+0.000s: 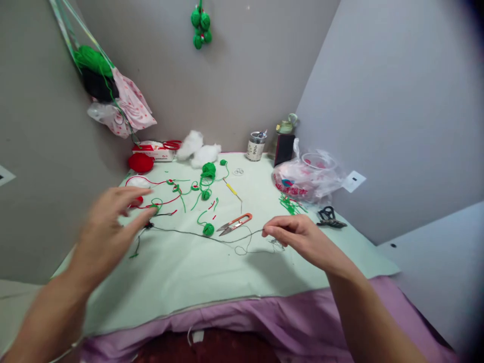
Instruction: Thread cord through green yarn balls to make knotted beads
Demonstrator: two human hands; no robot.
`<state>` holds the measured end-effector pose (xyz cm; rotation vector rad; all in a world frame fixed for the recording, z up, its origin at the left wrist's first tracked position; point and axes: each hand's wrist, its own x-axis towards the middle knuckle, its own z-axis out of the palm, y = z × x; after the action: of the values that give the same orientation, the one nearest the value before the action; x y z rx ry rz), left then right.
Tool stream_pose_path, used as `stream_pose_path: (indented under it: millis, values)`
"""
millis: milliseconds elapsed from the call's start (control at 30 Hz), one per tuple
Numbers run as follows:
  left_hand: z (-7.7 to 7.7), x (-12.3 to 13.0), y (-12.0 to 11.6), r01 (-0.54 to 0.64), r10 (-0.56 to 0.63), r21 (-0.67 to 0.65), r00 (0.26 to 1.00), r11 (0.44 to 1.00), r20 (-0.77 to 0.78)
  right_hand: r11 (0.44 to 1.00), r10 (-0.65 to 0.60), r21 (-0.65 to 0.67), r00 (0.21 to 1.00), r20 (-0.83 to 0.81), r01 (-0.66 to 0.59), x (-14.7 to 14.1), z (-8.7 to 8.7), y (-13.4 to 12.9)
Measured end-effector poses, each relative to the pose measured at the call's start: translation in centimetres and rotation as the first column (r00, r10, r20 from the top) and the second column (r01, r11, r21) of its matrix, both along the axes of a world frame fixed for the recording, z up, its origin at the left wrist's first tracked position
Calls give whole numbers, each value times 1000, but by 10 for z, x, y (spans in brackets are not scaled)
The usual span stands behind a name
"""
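Observation:
My right hand pinches a dark thread between thumb and fingertips, just above the table. The thread runs left across the cloth to a small black piece and has a loose loop near my right hand. My left hand, slightly blurred, hovers over the left side with thumb and fingers apart, close to that black piece. Thread snips with an orange handle lie between the hands, beside a small green yarn ball. A crochet hook with a yellow grip lies behind the snips.
Green yarn, red yarn and white stuffing are at the back. A plastic bag, green yarn scraps and a black hair clip are on the right. A can stands by the wall; green balls hang above.

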<state>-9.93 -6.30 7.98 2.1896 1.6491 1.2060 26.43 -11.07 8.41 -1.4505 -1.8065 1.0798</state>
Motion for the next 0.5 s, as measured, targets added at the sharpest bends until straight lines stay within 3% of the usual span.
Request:
stream_pose_path:
  millis: [67,100,167,267,333,400,500]
  values:
    - [4,49,-14,225,-206,-97,963,970,171,999,49,-1,998,-29,-49,-15,2,3]
    - [3,71,-20,348,-305,-159,920,924,245,998,70,7,997,-42,-70,-22,3,4]
    - [-4,105,-27,567,-426,-302,800,766,422,994,106,33,992,-69,-104,-32,6,7]
    - [-15,126,-27,767,-410,-372,608,523,680,988,149,59,984,-97,-143,-40,8,10]
    - [-19,123,-21,809,-397,-410,571,421,718,986,167,37,981,-102,-164,-41,9,11]
    - [-18,110,-12,786,-420,-432,607,442,675,985,173,-4,980,-102,-175,-39,9,11]
    - [-10,79,1,680,-372,-370,687,633,625,984,166,-41,981,-100,-171,-29,6,13]
